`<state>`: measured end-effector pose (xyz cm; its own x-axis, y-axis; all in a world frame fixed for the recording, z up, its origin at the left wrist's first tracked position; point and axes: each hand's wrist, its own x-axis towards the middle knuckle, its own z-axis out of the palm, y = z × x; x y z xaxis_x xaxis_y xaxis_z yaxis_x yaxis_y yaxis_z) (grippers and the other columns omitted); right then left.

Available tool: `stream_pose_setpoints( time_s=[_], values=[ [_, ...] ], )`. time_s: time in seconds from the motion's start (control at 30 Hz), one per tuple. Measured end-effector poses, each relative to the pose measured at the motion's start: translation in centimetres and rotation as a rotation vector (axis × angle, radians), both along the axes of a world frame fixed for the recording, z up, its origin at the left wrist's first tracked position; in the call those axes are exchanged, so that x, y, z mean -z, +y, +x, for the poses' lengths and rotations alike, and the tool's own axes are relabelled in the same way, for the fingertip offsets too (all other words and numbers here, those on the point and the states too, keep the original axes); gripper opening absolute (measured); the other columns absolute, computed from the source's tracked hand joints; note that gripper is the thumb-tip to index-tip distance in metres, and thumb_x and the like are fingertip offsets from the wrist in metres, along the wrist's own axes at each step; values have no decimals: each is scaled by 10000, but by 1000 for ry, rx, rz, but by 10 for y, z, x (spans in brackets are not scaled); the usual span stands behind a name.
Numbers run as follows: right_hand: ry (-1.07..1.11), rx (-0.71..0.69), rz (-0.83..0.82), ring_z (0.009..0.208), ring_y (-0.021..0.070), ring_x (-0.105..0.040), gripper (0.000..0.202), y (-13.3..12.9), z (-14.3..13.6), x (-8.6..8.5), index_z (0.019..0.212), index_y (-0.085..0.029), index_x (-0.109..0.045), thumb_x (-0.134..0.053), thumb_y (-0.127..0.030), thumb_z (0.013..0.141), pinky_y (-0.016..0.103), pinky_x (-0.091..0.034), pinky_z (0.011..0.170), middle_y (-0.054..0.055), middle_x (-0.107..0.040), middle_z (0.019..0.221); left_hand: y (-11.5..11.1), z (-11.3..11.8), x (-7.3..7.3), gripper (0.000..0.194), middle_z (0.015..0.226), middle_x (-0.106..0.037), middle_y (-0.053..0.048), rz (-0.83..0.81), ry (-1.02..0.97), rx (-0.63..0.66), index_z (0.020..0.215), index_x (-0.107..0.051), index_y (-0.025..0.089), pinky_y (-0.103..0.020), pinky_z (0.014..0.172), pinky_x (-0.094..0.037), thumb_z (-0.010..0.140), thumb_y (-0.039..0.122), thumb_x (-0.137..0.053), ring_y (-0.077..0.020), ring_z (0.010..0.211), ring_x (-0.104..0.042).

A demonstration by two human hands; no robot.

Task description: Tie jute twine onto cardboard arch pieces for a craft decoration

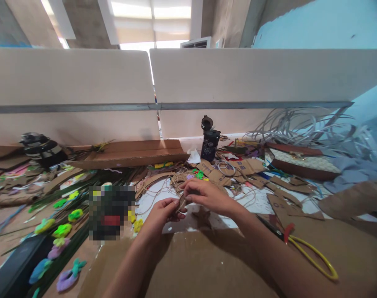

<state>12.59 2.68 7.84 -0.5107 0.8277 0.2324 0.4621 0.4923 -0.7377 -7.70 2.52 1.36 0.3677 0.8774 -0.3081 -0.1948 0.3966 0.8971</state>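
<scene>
Cardboard scrap (182, 201), seemingly with twine, lies between the hands; its long axis is too hidden to tell. Left hand (164, 209) pinches it from the near left, right hand (206, 196) grips it from the right, both about equally close. Brown star (203, 216) lies beneath the right wrist.

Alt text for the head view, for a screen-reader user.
Left hand and right hand meet, holding a small brown piece, partly hidden by fingers. Around them on the worktable: cardboard scraps, twine, fuzzy coloured shapes, yellow-handled scissors at right, open-lidded black bottle behind.
</scene>
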Motion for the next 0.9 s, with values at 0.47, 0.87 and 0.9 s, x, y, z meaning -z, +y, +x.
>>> stream_pose_setpoints(
  time_s=[0.47, 0.87, 0.9],
  values=[
    [-123, 48, 16, 906, 191, -606, 152, 7, 0, 14, 942, -199, -643, -564, -78, 896, 286, -431, 807, 35, -671, 945, -1, 0, 6, 327, 776, -770, -90, -51, -26, 41, 895, -729, 126, -176, 545, -462, 752, 401, -830, -122, 603, -687],
    [-101, 35, 28, 866, 187, -596, 160, 11, 2, 19, 965, -211, -647, -551, -100, 903, 282, -422, 771, 25, -674, 921, -3, -3, -8, 283, 874, -793, -101, -65, -15, 32, 897, -763, 152, -243, 639, -518, 763, 399, -797, -175, 702, -719],
    [-103, 34, 34, 867, 188, -596, 160, 11, 2, 19, 963, -210, -646, -550, -96, 902, 282, -422, 773, 25, -675, 920, -3, -4, -8, 290, 886, -796, -105, -58, -15, 39, 899, -766, 152, -248, 656, -520, 762, 407, -796, -179, 714, -720]
  ],
)
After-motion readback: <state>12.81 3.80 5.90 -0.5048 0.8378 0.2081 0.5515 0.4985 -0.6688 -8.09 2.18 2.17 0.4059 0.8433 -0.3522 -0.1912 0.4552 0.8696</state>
